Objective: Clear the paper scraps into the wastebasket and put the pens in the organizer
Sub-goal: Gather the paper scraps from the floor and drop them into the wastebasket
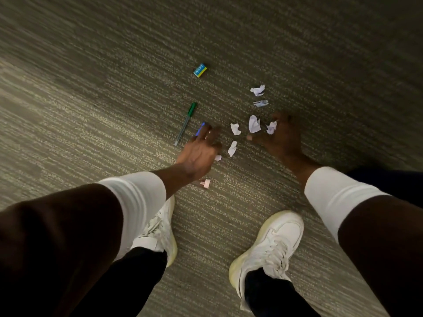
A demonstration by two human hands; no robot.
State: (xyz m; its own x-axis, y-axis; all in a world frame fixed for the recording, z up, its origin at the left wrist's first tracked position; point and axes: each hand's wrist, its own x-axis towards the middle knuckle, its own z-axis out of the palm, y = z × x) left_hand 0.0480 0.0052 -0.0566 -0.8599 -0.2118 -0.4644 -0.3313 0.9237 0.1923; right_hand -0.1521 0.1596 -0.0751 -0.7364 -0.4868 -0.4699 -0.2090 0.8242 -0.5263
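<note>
Several white paper scraps (pixel 254 124) lie scattered on the carpet in front of me. My right hand (pixel 280 136) reaches down among them, its fingers closed around one scrap (pixel 271 127). My left hand (pixel 201 149) is low over the carpet with its fingers on a blue pen (pixel 200 129), most of which is hidden under the hand. A green-capped pen (pixel 185 122) lies just left of that hand, untouched. Another scrap (pixel 217 158) peeks out by the left palm, and a pinkish scrap (pixel 205 183) lies under the left wrist.
A small blue and yellow box (pixel 200 70) lies on the carpet beyond the pens. My two white shoes (pixel 267 245) stand close behind the scraps. Striped grey carpet (pixel 91 92) stretches all around. No wastebasket or organizer is in view.
</note>
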